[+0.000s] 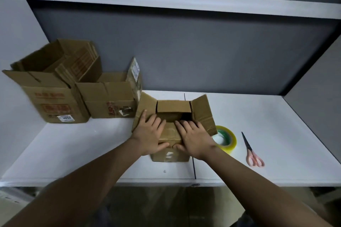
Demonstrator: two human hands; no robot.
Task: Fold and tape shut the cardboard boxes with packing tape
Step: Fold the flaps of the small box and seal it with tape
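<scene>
A small brown cardboard box (170, 155) stands on the white table near the front edge. Its near flap is folded down over the opening, the far flap (173, 106) leans inward, and the left flap (143, 108) and right flap (203, 114) stand up and outward. My left hand (149, 134) and my right hand (193, 137) press flat on the near flap, fingers straight and thumbs hooked under its front edge. A roll of yellowish clear packing tape (226, 141) lies just right of the box, partly behind my right wrist.
Pink-handled scissors (251, 151) lie to the right of the tape. Two larger open cardboard boxes, one big (53, 103) and one medium (112, 101), stand at the back left. A grey partition wall (184, 51) and a white shelf (166, 0) rise behind the white table (267, 116).
</scene>
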